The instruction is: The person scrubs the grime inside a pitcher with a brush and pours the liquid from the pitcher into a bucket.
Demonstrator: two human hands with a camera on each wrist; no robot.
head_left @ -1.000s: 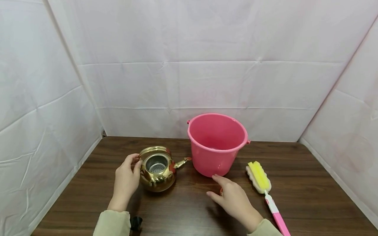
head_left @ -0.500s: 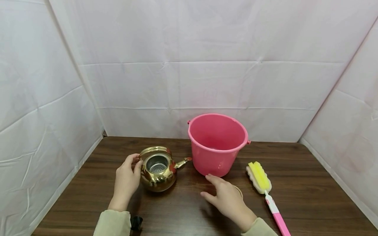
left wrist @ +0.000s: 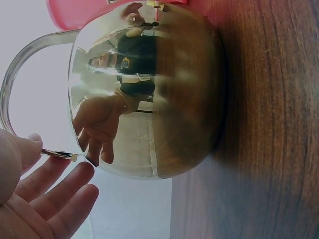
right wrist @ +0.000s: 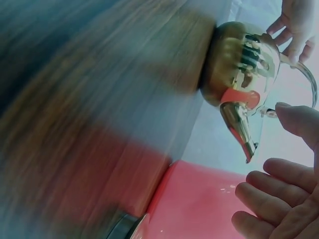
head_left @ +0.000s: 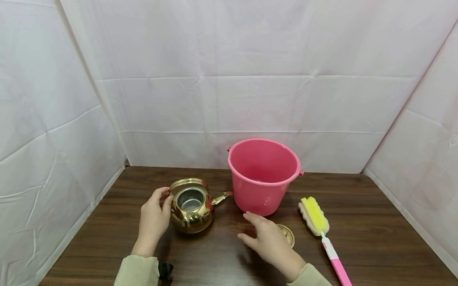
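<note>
A shiny gold teapot (head_left: 193, 220) stands lidless on the table, its perforated strainer showing and its spout toward the bucket. My left hand (head_left: 154, 216) pinches the base of its arched handle (left wrist: 50, 41) between thumb and forefinger, the other fingers loosely bent beside the pot. Between the teapot and the brush, my right hand (head_left: 272, 242) hovers over the table with relaxed, parted fingers and holds nothing. Partly hidden behind that hand, the round gold lid (head_left: 288, 235) lies on the wood.
A pink bucket (head_left: 255, 198) stands behind the right hand, near the spout tip. Right of it lies a sponge brush (head_left: 315, 216) with a pink and white handle. A small black object (head_left: 165, 271) is by the left sleeve. White cloth (head_left: 250, 103) walls enclose the table.
My right hand has drawn left and slightly toward me, away from the lid, which now shows more from behind it. The left hand and teapot stay put.
</note>
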